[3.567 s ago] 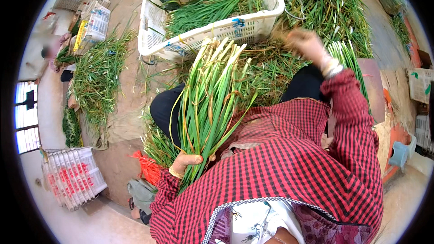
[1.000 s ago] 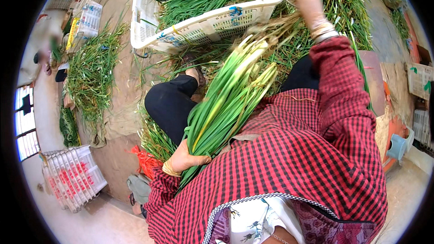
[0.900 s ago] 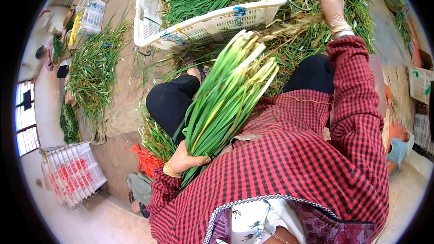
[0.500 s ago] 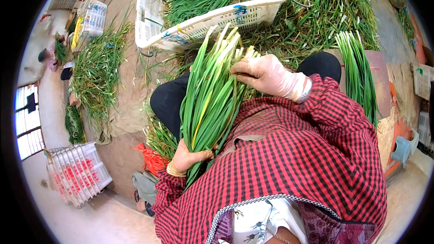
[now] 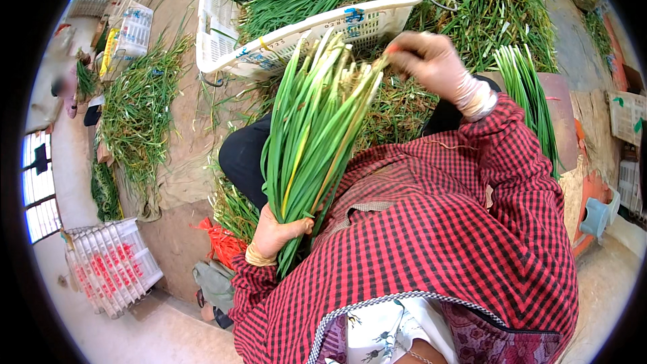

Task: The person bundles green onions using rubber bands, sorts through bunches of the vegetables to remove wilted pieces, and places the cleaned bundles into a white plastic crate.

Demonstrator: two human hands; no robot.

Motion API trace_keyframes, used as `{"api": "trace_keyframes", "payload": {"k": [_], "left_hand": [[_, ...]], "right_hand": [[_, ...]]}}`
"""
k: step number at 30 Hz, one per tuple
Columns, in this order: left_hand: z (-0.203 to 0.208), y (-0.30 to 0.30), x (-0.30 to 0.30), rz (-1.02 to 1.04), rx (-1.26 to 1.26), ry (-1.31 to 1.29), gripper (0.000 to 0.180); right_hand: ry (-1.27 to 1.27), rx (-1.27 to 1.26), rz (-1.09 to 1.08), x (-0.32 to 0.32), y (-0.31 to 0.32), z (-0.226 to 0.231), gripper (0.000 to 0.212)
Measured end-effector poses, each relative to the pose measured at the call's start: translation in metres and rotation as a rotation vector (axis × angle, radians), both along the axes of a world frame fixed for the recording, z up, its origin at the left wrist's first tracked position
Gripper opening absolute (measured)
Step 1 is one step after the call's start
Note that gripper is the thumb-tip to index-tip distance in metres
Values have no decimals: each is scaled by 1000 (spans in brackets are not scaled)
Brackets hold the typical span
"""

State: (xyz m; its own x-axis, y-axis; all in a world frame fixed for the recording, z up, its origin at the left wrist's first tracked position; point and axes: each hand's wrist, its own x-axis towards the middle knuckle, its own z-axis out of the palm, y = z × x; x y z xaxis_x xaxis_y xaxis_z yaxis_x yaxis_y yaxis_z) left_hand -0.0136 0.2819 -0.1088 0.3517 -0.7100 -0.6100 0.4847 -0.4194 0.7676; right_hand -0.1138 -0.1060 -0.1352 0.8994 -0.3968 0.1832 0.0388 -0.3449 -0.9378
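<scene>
My left hand (image 5: pixel 273 234) is wrapped around the lower, leafy part of a bunch of garlic chives (image 5: pixel 310 141). The bunch leans across my lap, with its pale stalk ends pointing up and away from me. At the right of those ends is my right hand (image 5: pixel 431 64), its fingers bent together in a pinch and slightly blurred. Its fingertips, with a spot of red at them, meet the outermost stalk ends; what they hold is too small to make out. Both hands wear thin pale gloves with bands at the wrists.
A white plastic crate (image 5: pixel 323 23) holding more greens stands just ahead. Loose trimmings (image 5: pixel 485 20) are heaped behind it to the right. A sorted bunch (image 5: pixel 529 104) lies on a board at my right. Red ties (image 5: pixel 221 244) and stacked white crates (image 5: pixel 111 266) are at the left.
My right hand has drawn up and to the right, from the side of the bunch to its outer stalk ends. The left hand keeps its hold, and the stalk ends have spread a little.
</scene>
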Motion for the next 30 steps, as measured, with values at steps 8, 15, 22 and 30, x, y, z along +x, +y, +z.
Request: {"api": "trace_keyframes", "payload": {"k": [8,15,22,30], "left_hand": [[-12,11,3,65,15,-71,38],[-11,-2,-9,40,34,-143,34],[-8,-2,-2,27,-3,-21,38],[-3,9,5,-59,24,27,44]], "right_hand": [[229,158,-697,-28,-120,-23,22],[437,578,280,40,73,21,31],[349,527,254,39,63,5,27],[122,407,-477,-6,-57,-10,30]]}}
